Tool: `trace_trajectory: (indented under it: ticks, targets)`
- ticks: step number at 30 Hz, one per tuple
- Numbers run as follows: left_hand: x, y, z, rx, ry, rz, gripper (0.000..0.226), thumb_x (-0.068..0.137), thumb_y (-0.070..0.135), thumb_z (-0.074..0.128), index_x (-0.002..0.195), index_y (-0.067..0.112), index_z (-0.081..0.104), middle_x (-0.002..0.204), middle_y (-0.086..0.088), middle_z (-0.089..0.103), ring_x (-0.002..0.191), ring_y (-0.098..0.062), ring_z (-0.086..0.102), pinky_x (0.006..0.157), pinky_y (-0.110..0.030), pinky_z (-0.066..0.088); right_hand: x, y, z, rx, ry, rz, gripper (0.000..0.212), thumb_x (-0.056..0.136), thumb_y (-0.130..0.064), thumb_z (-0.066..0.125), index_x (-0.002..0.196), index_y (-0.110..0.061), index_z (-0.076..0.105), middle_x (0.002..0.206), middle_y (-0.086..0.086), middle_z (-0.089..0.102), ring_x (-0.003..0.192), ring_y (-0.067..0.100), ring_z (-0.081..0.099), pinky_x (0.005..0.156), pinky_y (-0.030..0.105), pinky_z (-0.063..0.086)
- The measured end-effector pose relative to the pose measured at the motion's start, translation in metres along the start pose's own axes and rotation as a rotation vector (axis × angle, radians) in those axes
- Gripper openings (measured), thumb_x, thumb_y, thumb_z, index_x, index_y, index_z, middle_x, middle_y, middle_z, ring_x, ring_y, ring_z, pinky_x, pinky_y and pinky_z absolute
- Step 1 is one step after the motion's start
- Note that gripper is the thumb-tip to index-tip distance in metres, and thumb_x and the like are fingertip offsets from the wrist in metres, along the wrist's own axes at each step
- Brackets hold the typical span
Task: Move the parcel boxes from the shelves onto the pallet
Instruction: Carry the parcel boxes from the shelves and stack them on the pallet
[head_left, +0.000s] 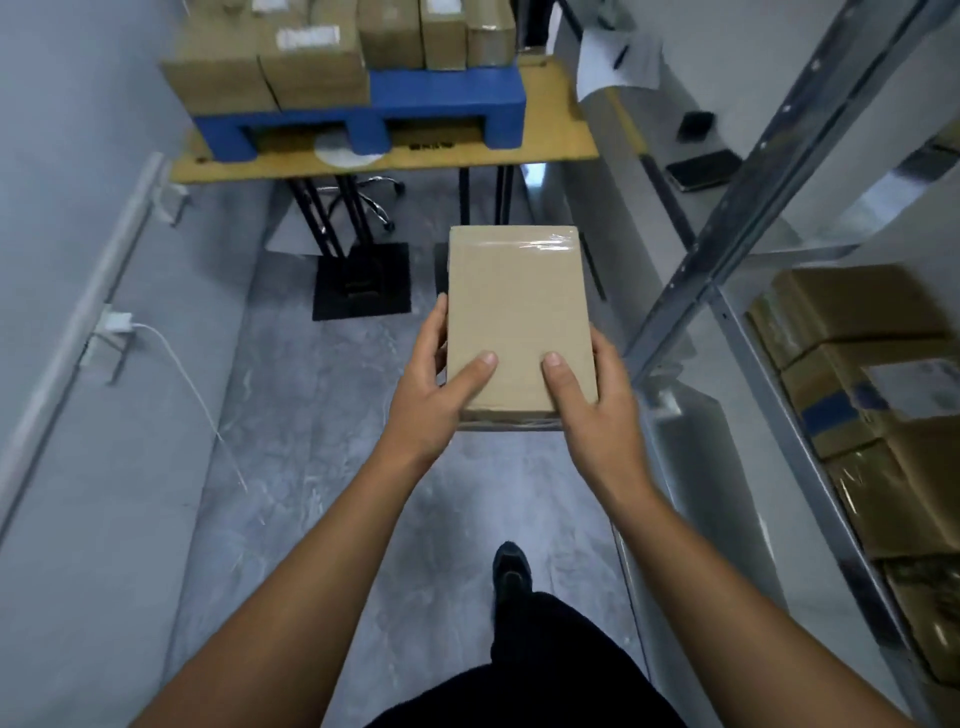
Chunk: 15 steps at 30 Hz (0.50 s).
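Note:
A flat brown parcel box (517, 306) with clear tape across its far end is held level in front of me, over the floor. My left hand (434, 395) grips its near left corner, thumb on top and fingers under the side. My right hand (592, 400) grips the near right corner the same way. Straight ahead, a blue pallet (447, 101) rests on a wooden table (566, 140) and carries several brown parcel boxes (311, 57). On the right, a metal shelf rack (737, 228) holds more brown boxes (878, 395).
A grey wall with a cable duct, a socket and a white cable (187, 384) lines the left side. Black table legs and base plates (361, 283) stand on the grey floor ahead. Dark phones (704, 169) lie on an upper shelf. My foot (511, 571) is on the floor.

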<state>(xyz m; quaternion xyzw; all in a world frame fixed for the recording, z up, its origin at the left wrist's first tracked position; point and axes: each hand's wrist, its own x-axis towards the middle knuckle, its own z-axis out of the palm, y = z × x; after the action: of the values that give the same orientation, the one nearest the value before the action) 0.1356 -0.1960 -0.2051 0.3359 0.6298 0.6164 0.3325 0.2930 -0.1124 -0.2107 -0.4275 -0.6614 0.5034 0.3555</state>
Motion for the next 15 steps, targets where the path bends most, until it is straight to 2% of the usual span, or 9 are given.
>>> trace_trajectory:
  ticks: [4,9,15]
  targets:
    - [0.080,0.013,-0.012,0.003,0.096,0.010,0.093,0.085,0.047,0.073,0.164,0.032,0.027,0.155,0.017,0.049,0.138,0.000,0.051,0.116,-0.039,0.045,0.093,-0.017,0.024,-0.004,-0.077,-0.028,0.076,0.090,-0.065,0.060,0.156,-0.030,0.045,0.147,-0.007,0.056,0.133,0.007,0.056,0.112,0.043,0.049]
    - [0.164,0.017,-0.039,0.004,0.170,0.014,0.096,0.083,0.054,0.073,0.164,0.036,0.025,0.157,0.020,0.046,0.139,0.002,0.049,0.117,-0.038,0.044,0.184,-0.033,0.066,0.007,-0.164,-0.043,0.080,0.087,-0.069,0.059,0.157,-0.032,0.043,0.149,-0.008,0.053,0.134,0.007,0.055,0.112,0.044,0.050]
    - [0.282,0.004,-0.088,0.015,0.159,0.010,0.091,0.084,0.053,0.074,0.162,0.039,0.030,0.156,0.018,0.049,0.140,-0.001,0.049,0.118,-0.042,0.043,0.285,-0.033,0.137,0.034,-0.159,-0.039,0.081,0.085,-0.071,0.059,0.154,-0.032,0.045,0.145,-0.007,0.056,0.130,0.005,0.057,0.110,0.040,0.052]
